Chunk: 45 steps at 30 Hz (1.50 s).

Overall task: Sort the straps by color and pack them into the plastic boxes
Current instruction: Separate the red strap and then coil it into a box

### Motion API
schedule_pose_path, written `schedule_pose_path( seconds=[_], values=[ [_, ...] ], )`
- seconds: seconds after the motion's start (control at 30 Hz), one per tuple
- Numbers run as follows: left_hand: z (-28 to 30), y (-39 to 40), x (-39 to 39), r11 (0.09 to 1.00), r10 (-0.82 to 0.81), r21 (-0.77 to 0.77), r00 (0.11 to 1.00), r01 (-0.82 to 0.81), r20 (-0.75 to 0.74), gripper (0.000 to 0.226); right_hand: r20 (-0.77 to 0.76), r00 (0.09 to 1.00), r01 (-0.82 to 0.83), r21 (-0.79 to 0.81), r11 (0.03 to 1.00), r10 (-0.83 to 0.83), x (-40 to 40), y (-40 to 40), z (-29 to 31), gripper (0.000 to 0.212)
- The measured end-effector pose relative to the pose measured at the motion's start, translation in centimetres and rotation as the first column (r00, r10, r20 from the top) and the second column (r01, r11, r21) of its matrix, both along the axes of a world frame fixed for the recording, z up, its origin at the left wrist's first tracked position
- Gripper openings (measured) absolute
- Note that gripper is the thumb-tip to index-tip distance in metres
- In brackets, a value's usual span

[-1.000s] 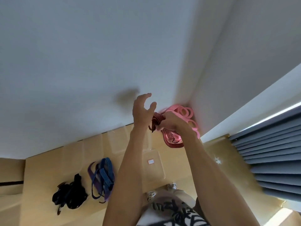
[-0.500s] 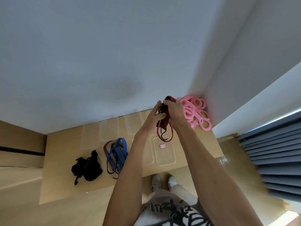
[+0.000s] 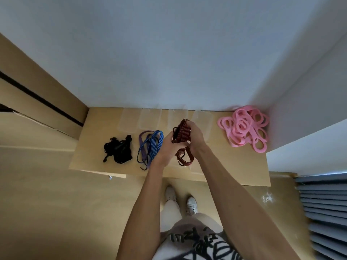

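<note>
Left hand: my left hand [image 3: 167, 147] is curled round the lower side of the red strap bundle [image 3: 183, 136], fingers wrapped.
Right hand: my right hand [image 3: 195, 136] grips the same bundle from above, fingers closed over the folded loops.
Red strap: held above the table [image 3: 234, 166], over a clear plastic box [image 3: 201, 126]; a loose loop hangs below my hands.
Other straps: black pile [image 3: 118, 150], blue and purple straps [image 3: 150, 147], pink heap [image 3: 244, 128], all lying on the table, none boxed.
Handling: looks light, limp, elastic; likely to spring open if released.
Where to hold: across the middle of the folds, pinching all layers together, tail tucked in first.
</note>
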<state>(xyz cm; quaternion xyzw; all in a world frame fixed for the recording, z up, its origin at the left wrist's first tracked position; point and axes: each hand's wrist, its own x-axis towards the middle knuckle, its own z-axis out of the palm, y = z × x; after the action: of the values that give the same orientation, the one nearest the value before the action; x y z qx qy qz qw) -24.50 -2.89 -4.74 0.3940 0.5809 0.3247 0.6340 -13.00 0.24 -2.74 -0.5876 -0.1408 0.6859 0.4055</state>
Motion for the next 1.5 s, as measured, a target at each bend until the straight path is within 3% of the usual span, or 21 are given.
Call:
schedule_pose_path(
  seconds=[0.17, 0.27, 0.4, 0.53, 0.73, 0.93, 1.07, 1.2, 1.3, 1.43, 1.5],
  values=[
    [-1.8, -2.1, -3.2, 0.990, 0.142, -0.014, 0.988, -0.143, -0.062, 0.037, 0.255, 0.953, -0.186, 0.073, 0.980, 0.162, -5.0, -2.0, -2.8, 0.018],
    [-2.6, -2.9, -5.0, 0.963, 0.253, -0.087, 0.967, -0.256, -0.041, 0.022, 0.391, 0.902, -0.204, 0.013, 0.979, 0.183, -8.2, -2.1, -4.1, 0.019],
    [-4.0, -3.2, -8.8, 0.898, 0.397, -0.191, 0.917, -0.397, -0.039, 0.034, 0.380, 0.907, -0.195, 0.005, 0.981, 0.179, -12.3, -1.7, -5.6, 0.034],
    [-7.0, -1.9, -12.5, 0.850, 0.469, -0.200, 0.873, -0.487, -0.132, 0.030, 0.440, 0.880, -0.190, -0.014, 0.982, 0.177, -15.7, -1.4, -7.5, 0.031],
    [-11.6, 0.4, -15.8, 0.901, 0.359, -0.165, 0.903, -0.401, -0.234, 0.025, 0.570, 0.803, -0.132, -0.119, 0.984, 0.176, -19.0, -0.1, -11.0, 0.023],
    [-14.4, 2.1, -16.1, 0.981, 0.184, 0.013, 0.898, -0.195, -0.400, 0.025, 0.721, 0.675, -0.132, -0.091, 0.987, 0.157, -20.2, 1.5, -12.8, 0.040],
    [-14.9, 2.3, -16.6, 0.997, 0.062, 0.080, 0.749, -0.012, -0.660, 0.027, 0.816, 0.547, -0.178, -0.104, 0.979, 0.186, -21.0, 1.2, -13.0, 0.025],
    [-14.0, 2.9, -17.2, 0.994, 0.001, 0.070, 0.657, 0.079, -0.754, 0.030, 0.850, 0.488, -0.213, -0.106, 0.971, 0.200, -21.0, 0.8, -13.0, 0.022],
    [-12.2, 3.6, -17.9, 0.989, -0.024, 0.073, 0.634, 0.127, -0.773, 0.025, 0.901, 0.375, -0.266, -0.123, 0.956, 0.220, -20.3, 0.2, -11.8, 0.029],
    [-8.0, 4.1, -19.0, 0.958, 0.106, 0.250, 0.639, 0.139, -0.762, 0.020, 0.951, 0.114, -0.448, -0.208, 0.869, 0.287, -19.6, -1.8, -9.0, 0.039],
    [-5.5, 4.0, -19.1, 0.910, 0.152, 0.358, 0.636, 0.208, -0.756, 0.022, 0.975, 0.079, -0.465, -0.149, 0.873, 0.208, -19.0, -2.5, -7.1, 0.042]
  ],
)
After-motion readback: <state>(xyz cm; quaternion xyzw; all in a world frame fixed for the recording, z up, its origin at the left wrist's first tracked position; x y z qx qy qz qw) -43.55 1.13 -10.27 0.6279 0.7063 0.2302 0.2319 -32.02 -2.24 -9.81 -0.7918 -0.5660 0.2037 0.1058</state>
